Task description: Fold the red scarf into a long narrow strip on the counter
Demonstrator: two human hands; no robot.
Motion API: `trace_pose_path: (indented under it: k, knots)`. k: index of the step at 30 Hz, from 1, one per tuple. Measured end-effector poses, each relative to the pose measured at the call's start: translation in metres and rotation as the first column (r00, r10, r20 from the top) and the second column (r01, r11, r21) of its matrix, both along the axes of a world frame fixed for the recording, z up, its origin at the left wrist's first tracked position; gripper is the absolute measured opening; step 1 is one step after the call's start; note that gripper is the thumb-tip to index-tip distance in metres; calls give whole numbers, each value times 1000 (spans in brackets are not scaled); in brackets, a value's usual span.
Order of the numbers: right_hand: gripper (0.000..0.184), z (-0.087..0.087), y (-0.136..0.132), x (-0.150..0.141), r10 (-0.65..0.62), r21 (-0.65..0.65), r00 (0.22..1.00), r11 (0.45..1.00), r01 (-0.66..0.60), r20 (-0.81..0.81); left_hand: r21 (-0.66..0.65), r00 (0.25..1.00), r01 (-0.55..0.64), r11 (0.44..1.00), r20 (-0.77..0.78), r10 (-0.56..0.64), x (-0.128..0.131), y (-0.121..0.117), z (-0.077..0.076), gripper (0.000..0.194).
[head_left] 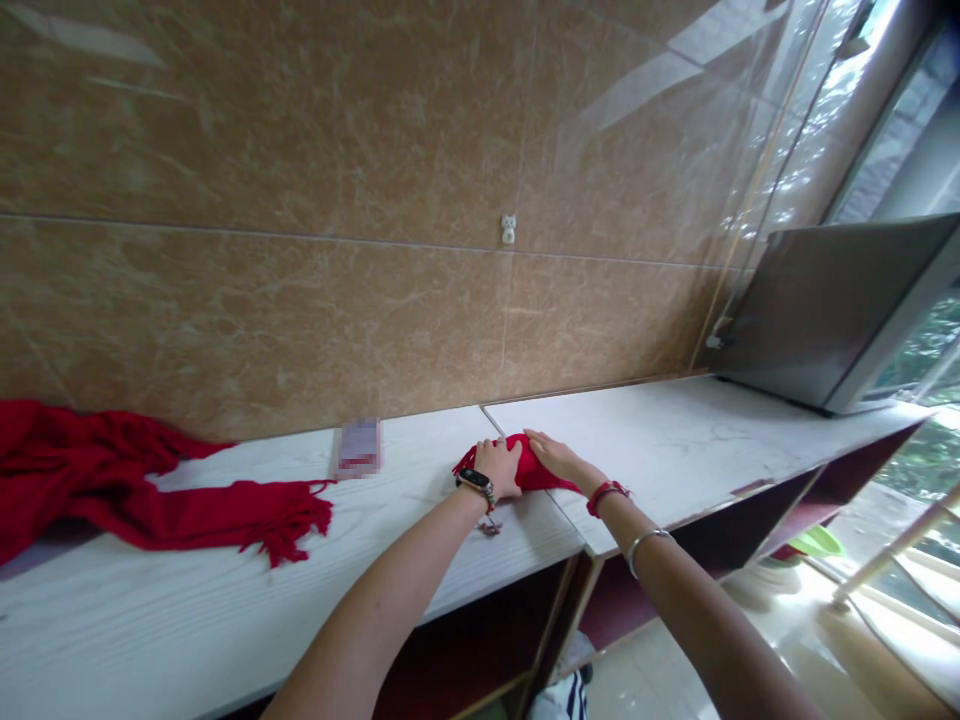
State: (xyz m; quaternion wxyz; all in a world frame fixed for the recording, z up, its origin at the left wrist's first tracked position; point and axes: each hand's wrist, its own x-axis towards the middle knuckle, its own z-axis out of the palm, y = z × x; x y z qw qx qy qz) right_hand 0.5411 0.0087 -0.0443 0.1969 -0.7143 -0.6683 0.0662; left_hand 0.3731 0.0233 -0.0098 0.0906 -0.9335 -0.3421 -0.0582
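A small folded bundle of red scarf-like cloth (534, 474) with a fringe lies on the white countertop (645, 440), over the seam between two boards. My left hand (498, 468) rests on its left part, fingers spread and slightly bent, thumb apart. Flat against the right side of the cloth lies my right hand (553, 456), its fingers stretched out. Part of the bundle is hidden beneath both hands. Farther left, a red scarf (67, 485) is heaped loosely, and one fringed end reaches along the counter.
A blurred rectangular packet or card (359, 448) lies by the tiled wall. A large grey boxy appliance (840, 310) stands at the right end near the window. A small white cat-shaped hook (508, 229) is on the wall. Open shelves (480, 630) sit below the counter.
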Motion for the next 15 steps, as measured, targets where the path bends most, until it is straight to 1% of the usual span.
trace_pose_path:
  k: [2, 4, 7, 10, 13, 15]
  knots:
    - [49, 4, 3, -26, 10, -14, 1000, 1000, -9, 18, 3, 1000, -18, 1000, 2, 18, -24, 4, 1, 80]
    - [49, 8, 9, -58, 43, -20, 998, 999, -42, 37, 9, 999, -45, 999, 4, 45, -54, 8, 2, 80]
    - [48, 13, 21, -115, 119, -19, 991, 993, -118, 65, 16, 995, -104, 994, 6, 104, -108, 16, 0, 82]
    - [48, 16, 32, -176, 205, -17, 975, 979, -204, 87, 15, 980, -199, 980, 16, 198, -169, 20, -3, 83]
    - [47, 19, 38, -231, 288, -14, 952, 958, -288, 106, 14, 959, -283, 959, 23, 283, -224, 18, -5, 85]
    - [46, 20, 39, -261, 329, -10, 938, 944, -330, 112, 12, 948, -317, 948, 28, 316, -253, 13, -7, 85]
